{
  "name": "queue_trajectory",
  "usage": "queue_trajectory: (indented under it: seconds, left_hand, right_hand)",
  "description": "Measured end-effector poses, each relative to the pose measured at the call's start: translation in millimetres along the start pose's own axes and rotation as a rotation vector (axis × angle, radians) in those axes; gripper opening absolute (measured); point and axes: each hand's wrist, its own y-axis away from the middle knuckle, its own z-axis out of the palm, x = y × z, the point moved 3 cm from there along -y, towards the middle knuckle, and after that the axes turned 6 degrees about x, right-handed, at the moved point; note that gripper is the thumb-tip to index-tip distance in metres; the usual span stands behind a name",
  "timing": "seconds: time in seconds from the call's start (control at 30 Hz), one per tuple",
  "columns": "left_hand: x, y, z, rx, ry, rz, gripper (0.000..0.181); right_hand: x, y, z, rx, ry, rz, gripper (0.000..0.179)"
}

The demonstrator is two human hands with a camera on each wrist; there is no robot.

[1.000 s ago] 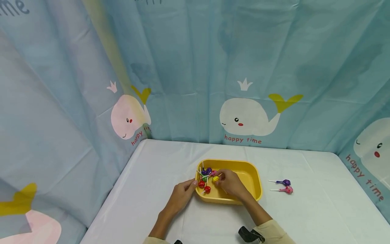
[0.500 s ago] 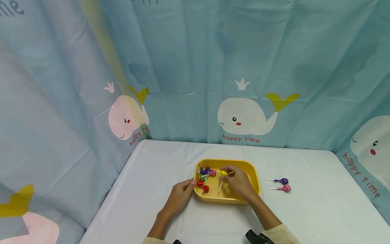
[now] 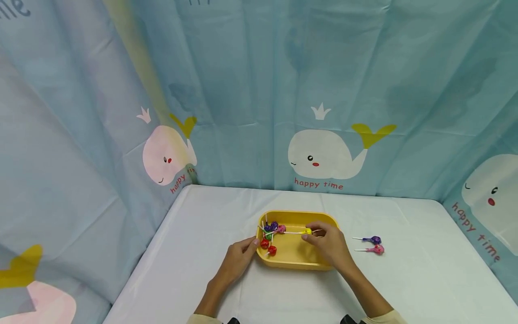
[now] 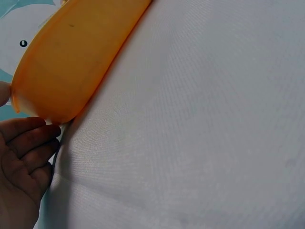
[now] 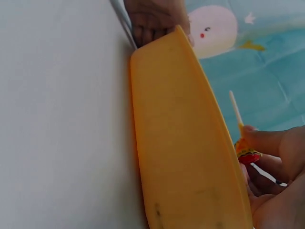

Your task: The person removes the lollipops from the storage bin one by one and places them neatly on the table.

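A yellow tray [image 3: 295,265] sits on the white-covered table. My left hand [image 3: 238,258] grips its left end, thumb at the rim and fingers against the outer wall. My right hand [image 3: 329,243], over the tray's right part, pinches a yellow-wrapped lollipop [image 3: 307,231] with its stick pointing left. In the right wrist view the candy [image 5: 249,156] shows some red, and another white stick [image 5: 268,174] shows among the fingers. Several lollipops lie bunched at the tray's left end, among them a pink one [image 3: 282,229], a purple one [image 3: 274,225] and a red one [image 3: 272,250].
To the right of the tray, a purple lollipop [image 3: 376,240] and a pink lollipop [image 3: 378,249] lie side by side on the tablecloth [image 3: 425,270], sticks pointing left. A blue curtain [image 3: 243,153] with whale prints hangs behind and beside the table.
The right hand has drawn the yellow lollipop rightward from the bunch, and its stick has swung round to point left. The left hand keeps its place on the tray.
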Motion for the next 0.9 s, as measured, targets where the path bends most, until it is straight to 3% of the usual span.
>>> queue_trajectory:
  seconds: [0.37,0.9]
  left_hand:
    - [0.4,-0.5,1.2,-0.006,-0.008,-0.022,0.060]
    - [1.1,0.0,0.4,-0.001,-0.005,-0.028,0.060]
  right_hand:
    - [15.1,11.7,-38.1,0.068,-0.040,0.007,0.040]
    - [35.8,23.9,-71.9,0.126,-0.035,0.068,0.048]
